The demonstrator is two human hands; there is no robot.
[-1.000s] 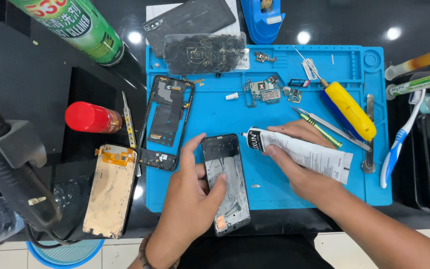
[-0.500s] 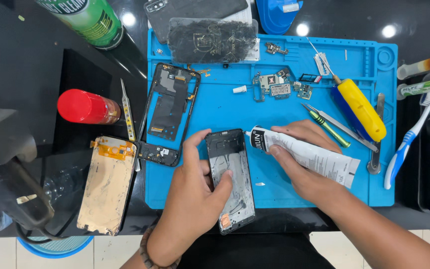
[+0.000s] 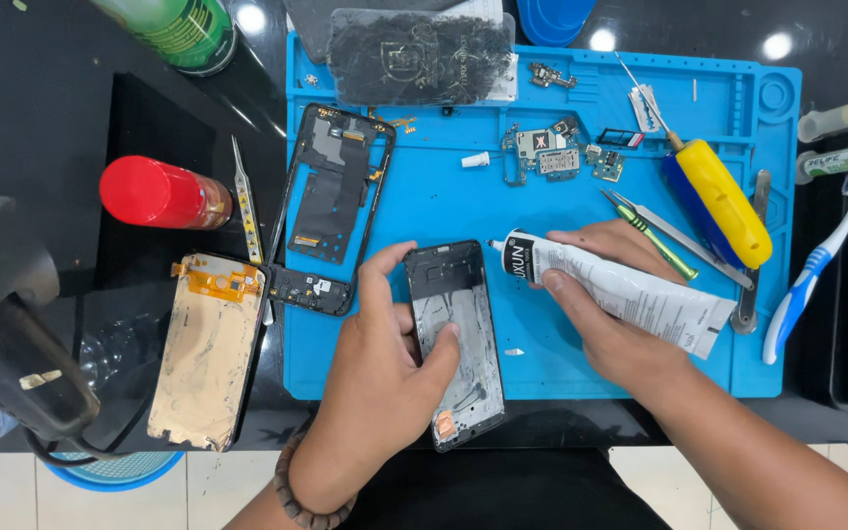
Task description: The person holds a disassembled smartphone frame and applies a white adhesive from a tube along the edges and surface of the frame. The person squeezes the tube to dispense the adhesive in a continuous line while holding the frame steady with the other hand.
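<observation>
Left hand point(image 3: 380, 368) grasps the phone frame point(image 3: 453, 339) by its edges, thumb on the near side and fingers across its face, in the same place on the blue mat point(image 3: 561, 324) as a second ago. Right hand point(image 3: 606, 314) clasps the white glue tube point(image 3: 620, 290); its nozzle has come close to the frame's top right corner, not touching. Judged: glue goes on there first.
</observation>
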